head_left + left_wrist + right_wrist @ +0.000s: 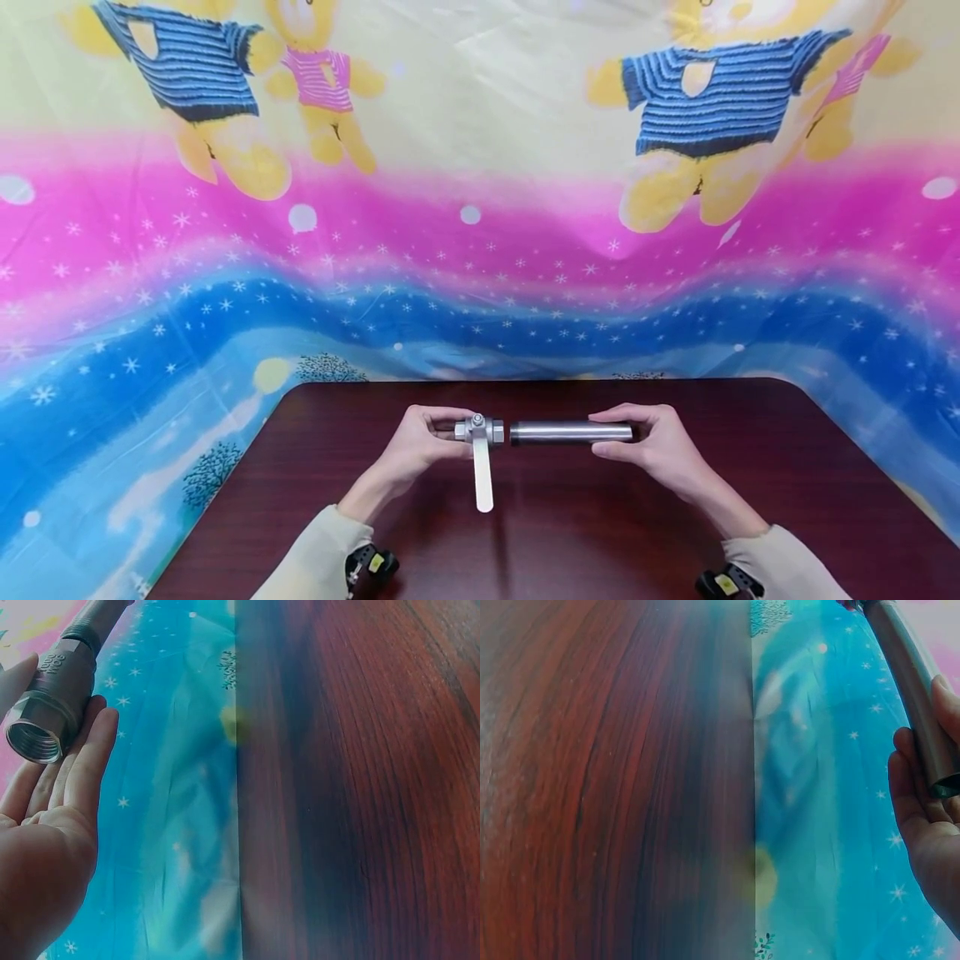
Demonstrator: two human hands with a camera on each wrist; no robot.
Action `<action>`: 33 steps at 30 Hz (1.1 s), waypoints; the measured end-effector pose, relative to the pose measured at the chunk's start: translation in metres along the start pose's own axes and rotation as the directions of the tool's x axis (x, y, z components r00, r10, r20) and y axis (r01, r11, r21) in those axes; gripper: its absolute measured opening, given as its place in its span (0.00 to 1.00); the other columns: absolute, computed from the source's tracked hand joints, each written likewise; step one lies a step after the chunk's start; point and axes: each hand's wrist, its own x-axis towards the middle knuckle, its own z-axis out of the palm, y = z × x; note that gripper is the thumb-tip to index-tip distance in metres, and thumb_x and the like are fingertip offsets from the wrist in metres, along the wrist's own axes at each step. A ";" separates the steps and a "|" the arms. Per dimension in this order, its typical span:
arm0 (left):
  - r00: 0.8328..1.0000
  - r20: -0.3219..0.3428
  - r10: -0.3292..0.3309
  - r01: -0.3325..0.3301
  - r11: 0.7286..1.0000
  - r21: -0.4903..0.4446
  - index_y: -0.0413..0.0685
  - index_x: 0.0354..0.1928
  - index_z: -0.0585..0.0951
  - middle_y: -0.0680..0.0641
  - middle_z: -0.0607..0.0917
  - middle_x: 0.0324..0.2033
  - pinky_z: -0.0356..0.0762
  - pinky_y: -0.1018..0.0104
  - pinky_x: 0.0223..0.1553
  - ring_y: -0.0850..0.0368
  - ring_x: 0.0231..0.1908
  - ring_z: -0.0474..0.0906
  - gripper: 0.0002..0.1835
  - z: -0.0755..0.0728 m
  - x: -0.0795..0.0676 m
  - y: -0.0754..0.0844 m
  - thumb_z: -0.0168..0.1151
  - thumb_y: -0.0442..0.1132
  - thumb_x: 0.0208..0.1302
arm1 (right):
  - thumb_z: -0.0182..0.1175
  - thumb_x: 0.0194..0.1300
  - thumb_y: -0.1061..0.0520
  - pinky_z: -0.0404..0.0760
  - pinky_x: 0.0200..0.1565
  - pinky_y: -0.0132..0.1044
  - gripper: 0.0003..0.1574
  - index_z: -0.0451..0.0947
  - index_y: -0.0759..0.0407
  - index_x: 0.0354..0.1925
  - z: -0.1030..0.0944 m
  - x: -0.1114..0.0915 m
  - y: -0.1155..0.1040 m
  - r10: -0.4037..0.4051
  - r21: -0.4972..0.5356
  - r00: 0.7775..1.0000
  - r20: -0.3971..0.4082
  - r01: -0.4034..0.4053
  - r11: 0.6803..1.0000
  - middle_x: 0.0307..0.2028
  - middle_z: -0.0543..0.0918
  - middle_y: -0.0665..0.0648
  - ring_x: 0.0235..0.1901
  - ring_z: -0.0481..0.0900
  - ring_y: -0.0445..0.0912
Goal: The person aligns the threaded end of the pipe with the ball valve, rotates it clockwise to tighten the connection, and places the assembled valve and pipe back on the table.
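In the head view my left hand [419,439] grips a metal ball valve [478,431] between thumb and fingers. Its long pale lever handle [483,479] points toward me. The left wrist view shows the valve body [63,679] with an internally threaded open end [35,741] facing the camera. My right hand [658,440] pinches a shiny steel pipe [562,432] near its right end, thumb on the near side. The pipe lies level, in line with the valve, its dark left end a narrow gap from the valve's right end. In the right wrist view the pipe's hollow end [946,785] shows.
Beneath both hands is a dark red wood-grain table [585,533]. Behind and around it hangs a colourful cloth [480,250] printed with bears and snowflakes. Pale sleeves with black wrist devices [371,567] are at the lower edge.
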 end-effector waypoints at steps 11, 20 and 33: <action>1.000 0.013 0.011 -0.010 1.000 -0.011 0.28 0.57 0.85 0.37 0.91 0.41 0.87 0.60 0.46 0.48 0.43 0.90 0.26 0.001 0.000 0.001 0.77 0.25 0.53 | 0.81 0.52 0.68 0.88 0.36 0.39 0.26 0.89 0.64 0.51 0.005 0.002 -0.003 -0.008 0.023 1.000 0.010 0.007 1.000 0.47 0.89 0.59 0.37 0.87 0.46; 1.000 0.010 0.011 -0.011 1.000 -0.008 0.27 0.57 0.84 0.37 0.91 0.41 0.87 0.59 0.47 0.48 0.43 0.90 0.27 0.000 0.000 0.000 0.76 0.24 0.52 | 0.79 0.54 0.69 0.88 0.36 0.37 0.25 0.88 0.68 0.52 0.009 0.002 -0.002 -0.046 0.042 0.999 0.023 0.045 0.998 0.46 0.89 0.62 0.37 0.87 0.45; 1.000 0.008 0.025 -0.025 1.000 -0.005 0.26 0.56 0.84 0.38 0.91 0.41 0.87 0.61 0.46 0.51 0.42 0.90 0.26 0.001 0.000 -0.002 0.76 0.24 0.52 | 0.80 0.53 0.68 0.88 0.36 0.38 0.25 0.89 0.66 0.52 0.010 0.002 -0.005 -0.002 0.040 1.000 0.017 0.001 0.999 0.45 0.89 0.62 0.36 0.87 0.46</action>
